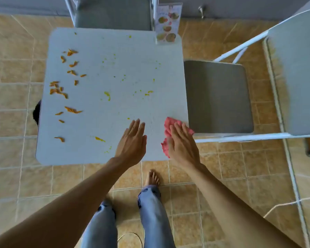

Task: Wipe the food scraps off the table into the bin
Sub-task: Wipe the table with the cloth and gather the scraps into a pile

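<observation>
A white square table (pixel 115 108) carries several orange peel scraps (pixel 61 90) along its left side and small yellow bits (pixel 107 95) scattered across the middle. My right hand (pixel 182 142) lies flat on a pink cloth (pixel 166 129) at the table's near right corner, pressing it down. My left hand (pixel 132 140) rests flat on the table beside it, fingers together, holding nothing. A dark round shape (pixel 36 112), possibly the bin, shows just past the table's left edge, mostly hidden.
A grey folding chair (pixel 218 95) stands tight against the table's right side, another chair (pixel 113 13) at the far side. A menu stand (pixel 167 25) sits on the far right corner. My legs and bare foot (pixel 151 178) are on the tiled floor.
</observation>
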A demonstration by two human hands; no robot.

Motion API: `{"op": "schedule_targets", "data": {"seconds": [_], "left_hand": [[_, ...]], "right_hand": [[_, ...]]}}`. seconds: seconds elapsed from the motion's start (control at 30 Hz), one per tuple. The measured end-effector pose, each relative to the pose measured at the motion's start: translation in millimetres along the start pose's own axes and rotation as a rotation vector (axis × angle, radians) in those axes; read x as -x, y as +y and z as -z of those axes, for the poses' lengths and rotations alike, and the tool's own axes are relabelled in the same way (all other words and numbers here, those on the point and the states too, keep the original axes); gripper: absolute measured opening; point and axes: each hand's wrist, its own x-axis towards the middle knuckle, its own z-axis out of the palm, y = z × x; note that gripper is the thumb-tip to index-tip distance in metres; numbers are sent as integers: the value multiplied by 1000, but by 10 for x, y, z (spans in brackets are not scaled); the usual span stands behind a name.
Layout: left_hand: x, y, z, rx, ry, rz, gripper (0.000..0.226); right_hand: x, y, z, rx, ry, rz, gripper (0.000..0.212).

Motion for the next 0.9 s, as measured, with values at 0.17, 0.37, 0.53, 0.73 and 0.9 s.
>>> {"op": "schedule_targets", "data": {"seconds": [0.17, 0.37, 0.53, 0.73, 0.9], "left_hand": [[-312, -352, -457, -62, 188, 57, 54], [-320, -549, -791, -73, 379, -1, 51], [-368, -588, -897, -42, 488, -14, 46], [-371, -598, -940, -23, 510, -12, 47], [-359, -635, -952, -14, 486, -31, 51]], "right_hand": [[-452, 284, -511, 65, 140, -75, 64], [-908, 422, -844, 197, 339, 274, 56], [-1657, 233, -630, 95, 583, -86, 50], [-1463, 44, -782, 208, 374, 577, 50], [-1583, 226, -720, 87, 592, 90, 48]]}}
